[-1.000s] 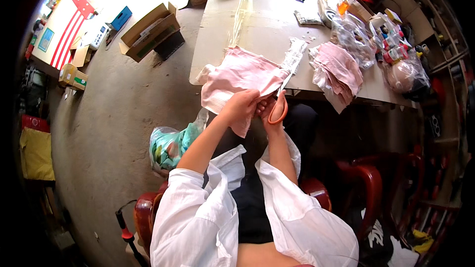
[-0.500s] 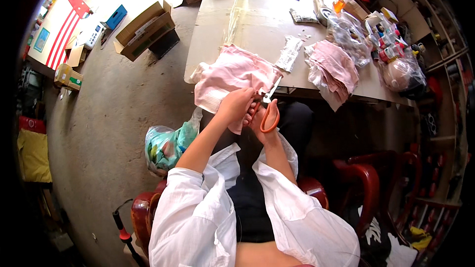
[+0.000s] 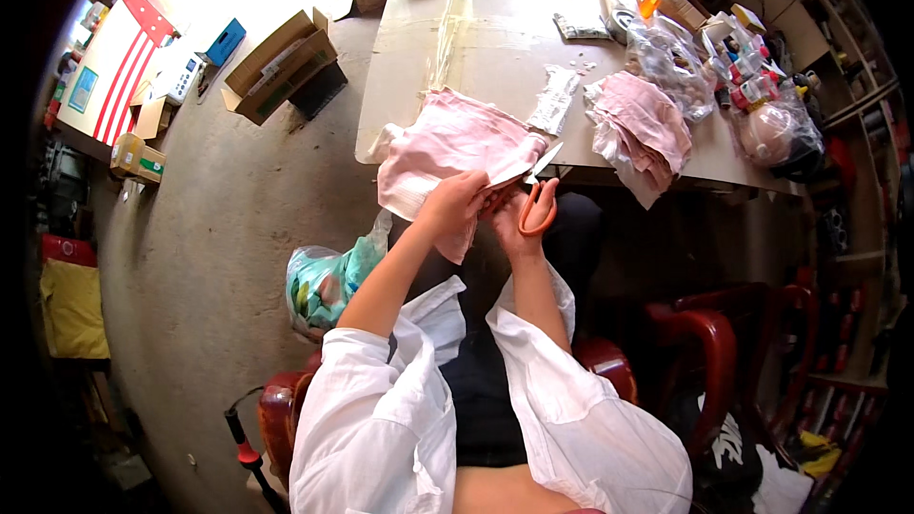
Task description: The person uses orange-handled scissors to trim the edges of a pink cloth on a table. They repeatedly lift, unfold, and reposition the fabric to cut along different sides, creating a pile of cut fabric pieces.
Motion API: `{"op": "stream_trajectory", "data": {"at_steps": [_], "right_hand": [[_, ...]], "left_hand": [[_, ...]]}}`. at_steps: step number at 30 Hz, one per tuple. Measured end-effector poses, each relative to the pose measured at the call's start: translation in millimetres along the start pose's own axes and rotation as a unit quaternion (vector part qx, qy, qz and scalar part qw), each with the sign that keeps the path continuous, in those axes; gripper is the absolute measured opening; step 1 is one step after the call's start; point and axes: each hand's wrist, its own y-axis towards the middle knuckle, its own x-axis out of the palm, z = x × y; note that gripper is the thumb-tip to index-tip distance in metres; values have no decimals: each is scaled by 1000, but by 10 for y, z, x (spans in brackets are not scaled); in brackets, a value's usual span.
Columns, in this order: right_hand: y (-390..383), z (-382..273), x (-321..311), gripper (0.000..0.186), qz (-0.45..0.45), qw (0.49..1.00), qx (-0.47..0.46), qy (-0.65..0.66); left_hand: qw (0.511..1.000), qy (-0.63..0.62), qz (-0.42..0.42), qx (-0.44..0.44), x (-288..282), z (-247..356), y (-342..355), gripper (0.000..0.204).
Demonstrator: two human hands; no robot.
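Note:
A pale pink cloth garment [image 3: 457, 138] lies over the near edge of the table, its lower corner hanging down. My left hand [image 3: 455, 202] is closed on the garment's near edge. Just right of it, my right hand [image 3: 517, 227] is wrapped round a pair of scissors [image 3: 540, 214] with orange-red loop handles. The metal blades point up and to the right beside the garment's right corner. My left fingers and the cloth partly hide the other handle loop and the right fingertips.
More pink cloth pieces [image 3: 640, 124] lie stacked at the table's [image 3: 400, 57] right edge. Near them are a white packet [image 3: 554, 100] and clear plastic bags [image 3: 666, 57]. A bag of green cloth [image 3: 328, 281] sits by my left arm. Red wooden chairs [image 3: 709, 333] stand at right.
My right hand and the scissors have shifted slightly to the right, and the blades have turned further rightward. My left hand keeps its grip on the cloth.

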Motion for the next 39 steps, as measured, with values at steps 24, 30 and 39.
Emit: {"op": "stream_trajectory", "data": {"at_steps": [24, 30, 39], "right_hand": [[144, -83, 222, 69, 150, 979, -109, -86], [188, -142, -82, 61, 104, 974, -115, -165], [118, -236, 82, 63, 170, 968, -76, -166]], "left_hand": [[997, -52, -47, 35, -101, -6, -105, 12], [997, -68, -27, 30, -128, 31, -96, 13], [997, -75, -22, 21, -189, 0, -147, 14]]}}
